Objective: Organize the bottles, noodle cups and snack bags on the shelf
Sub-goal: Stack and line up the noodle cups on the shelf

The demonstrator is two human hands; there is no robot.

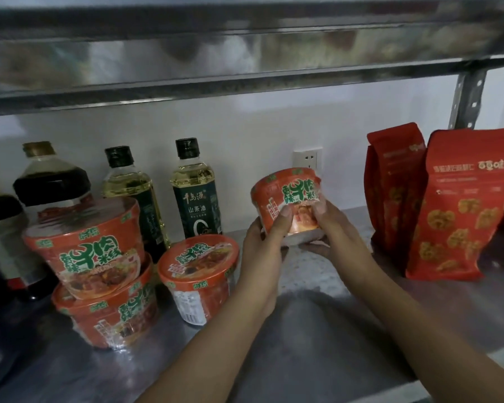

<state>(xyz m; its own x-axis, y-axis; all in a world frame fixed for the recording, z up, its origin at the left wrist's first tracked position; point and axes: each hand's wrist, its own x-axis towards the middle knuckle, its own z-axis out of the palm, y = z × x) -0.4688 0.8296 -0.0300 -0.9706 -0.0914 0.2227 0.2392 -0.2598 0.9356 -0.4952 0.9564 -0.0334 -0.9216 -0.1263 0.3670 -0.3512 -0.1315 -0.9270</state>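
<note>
An orange noodle cup [285, 190] is tipped with its lid toward me in the middle of the steel shelf [317, 330]. My left hand [264, 251] grips its left side and my right hand [338, 231] grips its right side and bottom. Left of it, three more noodle cups: one [198, 274] stands alone, and one [88, 242] is stacked tilted on another [111, 315]. Behind them stand two oil bottles [195, 187] [131, 184] and dark sauce bottles [50, 181]. Red snack bags [460, 205] [393, 184] stand at the right.
An upper steel shelf [245, 59] hangs low overhead. A perforated metal post [469, 97] rises at the back right. A white wall socket [307, 158] sits behind the held cup. Bare shelf lies between the cups and the bags.
</note>
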